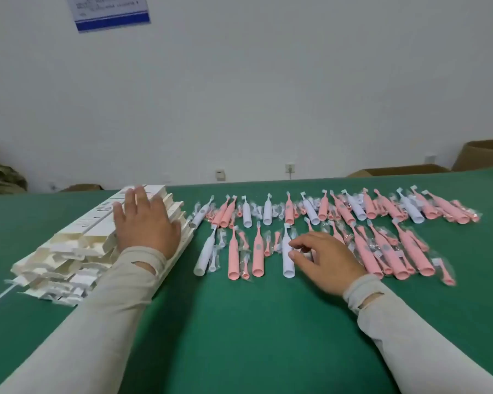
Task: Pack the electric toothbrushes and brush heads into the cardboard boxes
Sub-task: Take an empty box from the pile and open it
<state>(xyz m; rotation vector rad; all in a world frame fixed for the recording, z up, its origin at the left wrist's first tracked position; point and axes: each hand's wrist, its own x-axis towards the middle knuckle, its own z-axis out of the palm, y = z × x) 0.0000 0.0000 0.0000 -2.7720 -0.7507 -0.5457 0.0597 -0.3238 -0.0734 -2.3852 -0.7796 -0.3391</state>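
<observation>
Green felt covers the table (239, 322), which runs back to a pale wall carrying a blue-and-white notice (111, 12) cut off by the top edge. At the left, a stack of white cardboard boxes (77, 245) lies flat, end flaps open toward the camera; how many there are cannot be counted, since a sleeve hides part of the pile. The left hand (145, 220) rests palm down on top of the stack, fingers straight and spread, gripping nothing. To the right, pink and white electric toothbrushes (382, 240) lie in 2 rough rows, with bagged brush heads (245, 263) tucked between them; the far-right ones overlap too tightly to separate. The right hand (322, 260) sits in the near row, its loosely curled fingertips touching a white toothbrush (287, 251); whether it has actually closed on the handle cannot be told. Brown cartons (410, 169) show behind the table, partly out of frame.
</observation>
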